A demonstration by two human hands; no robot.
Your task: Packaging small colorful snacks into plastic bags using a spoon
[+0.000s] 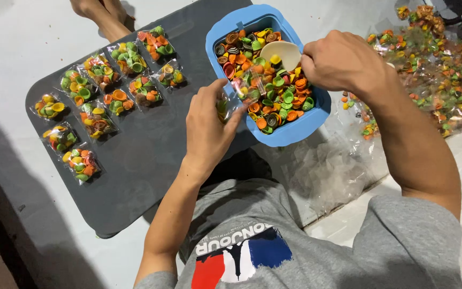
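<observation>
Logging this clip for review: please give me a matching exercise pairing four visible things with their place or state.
Things:
1. left hand
2. right hand
3. blue tub
4. filled packets

Place or state:
A. lined up on the dark mat
B. holds a small clear bag
C. holds a pale scoop
D. full of colourful shell-shaped snacks

Pairs: 1-B, 2-C, 3-D, 4-A

This looks like a home packing spot on a white floor: a dark mat (135,160) holds rows of filled small clear bags (89,120), beside a heap of loose plastic bags (434,69).
</observation>
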